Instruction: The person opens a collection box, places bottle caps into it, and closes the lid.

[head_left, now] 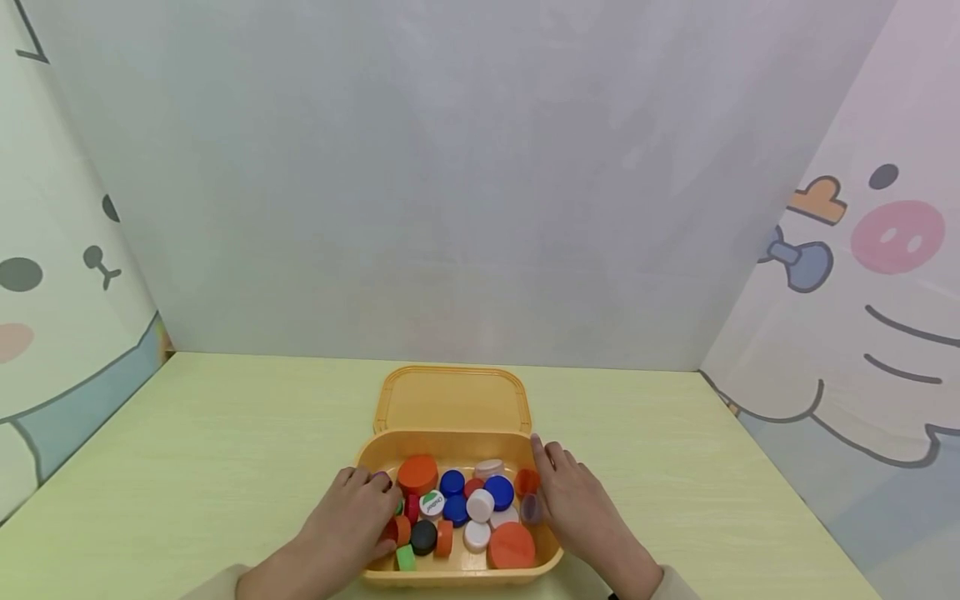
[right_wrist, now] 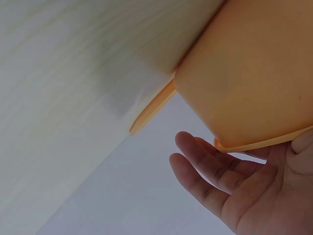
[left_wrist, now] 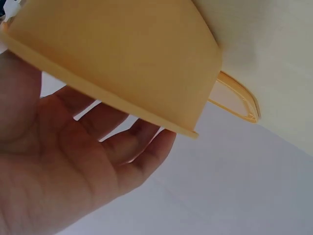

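An open yellow plastic box [head_left: 461,576] holds several bottle caps in different colours. My left hand [head_left: 347,521] reaches over its left rim, fingers loosely bent; their tips are inside, hidden behind the box wall in the left wrist view. Near that thumb lie an orange cap [head_left: 402,531] and a light green piece [head_left: 406,557]. My right hand [head_left: 585,508] rests at the right rim, its fingers extended towards the far corner. Close to its inner side are a translucent purple cap [head_left: 531,509] and a red-orange cap [head_left: 527,482]. A white cap [head_left: 480,505] sits mid-pile.
The yellow lid [head_left: 452,400] lies flat behind the box, along its back edge. A pale yellow-green table [head_left: 247,442] extends to both sides. Behind it hangs a grey sheet [head_left: 450,183], flanked by panels printed with cartoon animals.
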A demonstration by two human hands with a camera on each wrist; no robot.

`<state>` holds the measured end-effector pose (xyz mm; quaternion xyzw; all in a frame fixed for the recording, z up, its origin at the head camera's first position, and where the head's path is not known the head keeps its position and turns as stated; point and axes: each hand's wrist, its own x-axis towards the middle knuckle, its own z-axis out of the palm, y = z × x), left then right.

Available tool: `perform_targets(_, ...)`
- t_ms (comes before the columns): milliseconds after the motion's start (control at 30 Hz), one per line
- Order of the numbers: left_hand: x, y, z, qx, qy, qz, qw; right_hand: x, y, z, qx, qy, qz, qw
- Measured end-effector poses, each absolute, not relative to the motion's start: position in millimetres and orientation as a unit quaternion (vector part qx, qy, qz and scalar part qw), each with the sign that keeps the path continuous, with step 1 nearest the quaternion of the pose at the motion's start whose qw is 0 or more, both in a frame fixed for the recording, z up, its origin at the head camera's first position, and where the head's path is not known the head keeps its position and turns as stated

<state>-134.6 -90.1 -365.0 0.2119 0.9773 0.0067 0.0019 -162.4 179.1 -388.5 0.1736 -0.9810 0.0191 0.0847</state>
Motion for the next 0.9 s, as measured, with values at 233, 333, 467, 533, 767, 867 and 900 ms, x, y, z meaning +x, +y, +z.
perform_targets(233,-134.7,-89.5,-367.3,0.216,0.976,0.005,-0.005,-162.5,178.7,-388.4,0.175,-0.980,0.020,0.088)
perform_targets(333,-135.1,-89.1,-367.1,0.211,0.977,0.006,-0.002,-162.2,178.8,-388.4,0.176,-0.980,0.021,0.088)
perform_targets(467,-135.9,-89.1,-365.5,0.207,0.978,0.016,-0.006,-162.1,179.0,-388.6,0.176,-0.980,0.021,0.092)
perform_targets(533,-136.5,-89.6,-363.8,0.206,0.978,0.023,-0.008,-162.1,179.0,-389.1,0.177,-0.979,0.020,0.097)
perform_targets(767,-142.0,-91.6,-348.4,0.206,0.975,0.062,-0.059,-162.1,179.1,-390.1,0.179,-0.978,0.019,0.102)
perform_targets(867,-148.4,-92.8,-340.6,0.197,0.973,0.083,-0.087,-162.1,179.2,-390.1,0.179,-0.979,0.020,0.100)
perform_targets(900,-151.4,-93.6,-338.6,0.195,0.972,0.089,-0.095,-162.1,179.2,-390.2,0.179,-0.979,0.020,0.100)
